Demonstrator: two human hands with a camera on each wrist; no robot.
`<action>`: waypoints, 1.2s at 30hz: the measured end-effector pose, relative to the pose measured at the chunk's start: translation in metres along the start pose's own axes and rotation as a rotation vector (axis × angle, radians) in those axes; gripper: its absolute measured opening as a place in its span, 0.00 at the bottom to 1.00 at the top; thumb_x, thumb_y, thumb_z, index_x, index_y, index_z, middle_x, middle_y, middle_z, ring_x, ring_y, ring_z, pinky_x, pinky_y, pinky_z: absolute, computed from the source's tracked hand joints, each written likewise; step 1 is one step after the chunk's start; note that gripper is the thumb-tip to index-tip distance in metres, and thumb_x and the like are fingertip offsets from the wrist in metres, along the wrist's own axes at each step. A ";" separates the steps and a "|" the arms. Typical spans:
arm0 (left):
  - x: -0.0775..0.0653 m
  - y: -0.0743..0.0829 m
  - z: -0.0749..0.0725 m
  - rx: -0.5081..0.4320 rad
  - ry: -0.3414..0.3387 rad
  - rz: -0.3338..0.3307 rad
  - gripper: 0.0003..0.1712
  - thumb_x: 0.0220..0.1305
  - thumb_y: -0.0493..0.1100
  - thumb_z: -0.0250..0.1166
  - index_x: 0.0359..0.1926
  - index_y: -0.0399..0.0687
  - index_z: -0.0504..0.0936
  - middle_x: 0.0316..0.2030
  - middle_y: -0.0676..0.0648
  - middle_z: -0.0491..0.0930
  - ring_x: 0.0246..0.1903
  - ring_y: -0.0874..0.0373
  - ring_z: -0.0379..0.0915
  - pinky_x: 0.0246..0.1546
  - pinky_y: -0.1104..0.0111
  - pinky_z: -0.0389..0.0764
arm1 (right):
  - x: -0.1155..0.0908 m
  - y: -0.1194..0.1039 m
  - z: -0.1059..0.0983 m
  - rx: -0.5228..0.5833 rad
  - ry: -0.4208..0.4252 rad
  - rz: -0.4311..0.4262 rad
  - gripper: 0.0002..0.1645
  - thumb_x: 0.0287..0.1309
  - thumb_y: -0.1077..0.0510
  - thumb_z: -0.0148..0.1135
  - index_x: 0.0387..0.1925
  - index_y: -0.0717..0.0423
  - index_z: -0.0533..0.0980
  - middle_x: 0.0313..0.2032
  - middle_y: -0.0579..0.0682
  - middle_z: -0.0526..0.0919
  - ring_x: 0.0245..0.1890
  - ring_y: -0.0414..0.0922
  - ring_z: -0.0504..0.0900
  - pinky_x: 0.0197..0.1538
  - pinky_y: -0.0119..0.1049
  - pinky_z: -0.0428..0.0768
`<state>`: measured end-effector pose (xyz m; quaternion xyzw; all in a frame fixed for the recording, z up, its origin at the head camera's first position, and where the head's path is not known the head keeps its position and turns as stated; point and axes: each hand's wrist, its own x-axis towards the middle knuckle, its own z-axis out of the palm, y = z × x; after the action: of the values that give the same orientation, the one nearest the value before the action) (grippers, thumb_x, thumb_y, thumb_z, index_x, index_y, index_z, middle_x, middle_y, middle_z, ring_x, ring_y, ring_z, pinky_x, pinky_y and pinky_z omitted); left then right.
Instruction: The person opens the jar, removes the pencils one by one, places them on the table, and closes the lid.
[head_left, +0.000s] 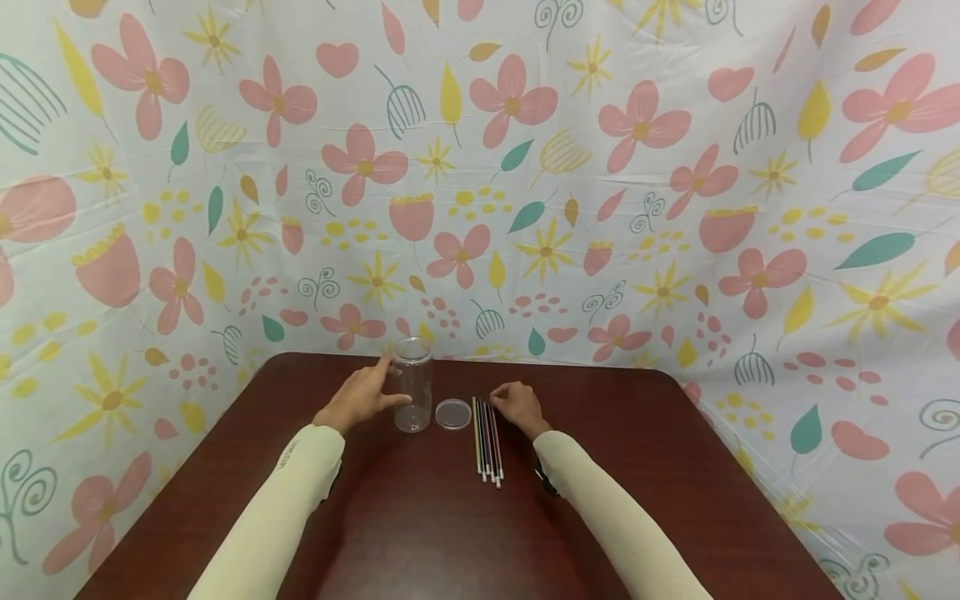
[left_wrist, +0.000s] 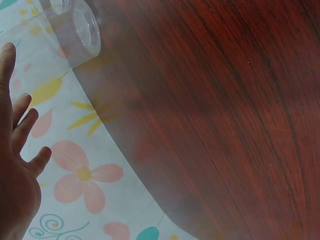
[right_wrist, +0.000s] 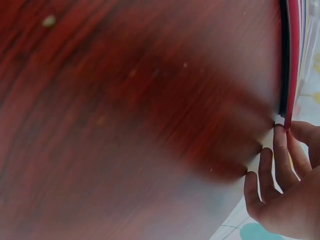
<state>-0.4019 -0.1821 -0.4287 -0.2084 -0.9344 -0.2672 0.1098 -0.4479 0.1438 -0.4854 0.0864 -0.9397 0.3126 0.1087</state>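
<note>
A clear, straight-sided jar (head_left: 417, 387) stands upright, without a lid, on the table. My left hand (head_left: 362, 397) is at its left side, thumb stretched across the front and the other fingers extended near the rim. A round clear lid (head_left: 453, 414) lies flat just right of the jar. Right of the lid, several pencils (head_left: 486, 442) lie side by side, their white ends towards me. At their far end, my right hand (head_left: 519, 406) pinches the tip of a red pencil (right_wrist: 294, 60) between thumb and index finger, other fingertips touching the tabletop.
The dark red-brown wooden table (head_left: 420, 533) has rounded far corners. Close behind it and along both sides hangs a white flower-patterned cloth (head_left: 480, 208).
</note>
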 end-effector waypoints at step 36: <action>-0.001 -0.001 0.000 0.027 0.000 -0.002 0.39 0.64 0.55 0.75 0.67 0.47 0.66 0.61 0.43 0.82 0.55 0.44 0.82 0.54 0.50 0.81 | 0.004 -0.033 0.027 -0.159 -0.158 -0.354 0.42 0.54 0.33 0.77 0.62 0.57 0.82 0.46 0.52 0.89 0.38 0.48 0.86 0.41 0.46 0.85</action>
<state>-0.4015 -0.1832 -0.4296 -0.2061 -0.9381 -0.2547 0.1121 -0.4483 0.1007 -0.4862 0.2654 -0.9372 0.2057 0.0945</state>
